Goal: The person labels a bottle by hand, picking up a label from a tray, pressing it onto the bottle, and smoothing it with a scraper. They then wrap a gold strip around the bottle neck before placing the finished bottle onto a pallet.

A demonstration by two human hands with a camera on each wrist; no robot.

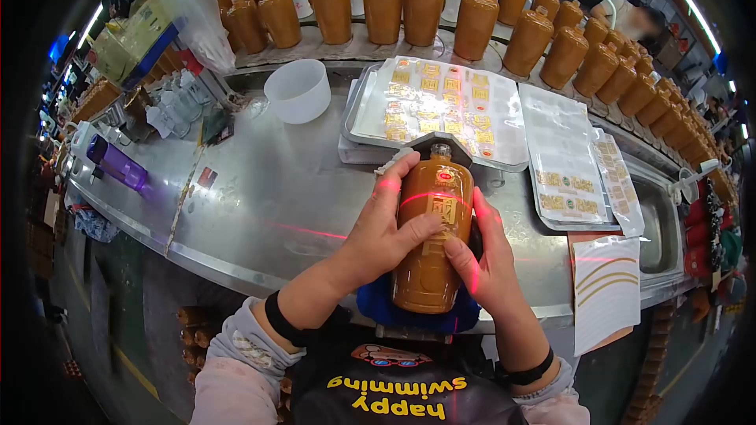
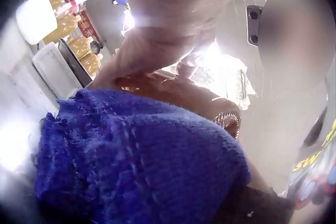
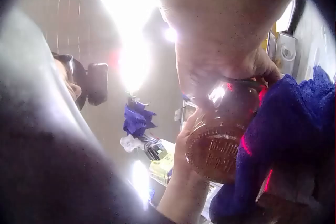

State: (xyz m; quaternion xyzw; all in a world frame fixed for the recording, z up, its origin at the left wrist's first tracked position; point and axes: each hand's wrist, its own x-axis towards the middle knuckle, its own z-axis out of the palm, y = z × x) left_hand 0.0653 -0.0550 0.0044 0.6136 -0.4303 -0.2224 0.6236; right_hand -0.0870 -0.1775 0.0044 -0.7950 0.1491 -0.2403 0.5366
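Note:
A glossy brown bottle (image 1: 429, 283) leans back in front of me, its clear neck away from me and its base near my apron. Down its front run a red emblem (image 1: 446, 176) and gold character stickers (image 1: 443, 206). My left hand (image 1: 378, 232) holds its left side, thumb on the lower gold sticker. From the right side my right hand (image 1: 492, 264) holds it too, its thumb against the front near the left thumb. Underneath lies a blue cloth pad (image 2: 142, 155). The right wrist view shows the bottle's embossed base (image 3: 215, 153). Red light lines cross bottle and hands.
Sheets of gold stickers (image 1: 409, 98) lie on trays beyond the bottle, with more sticker sheets (image 1: 563, 153) to the right. A white tub (image 1: 298, 94) and a purple bottle (image 1: 118, 164) stand left. Brown bottles (image 1: 382, 12) line the back; a sink (image 1: 665, 224) is at right.

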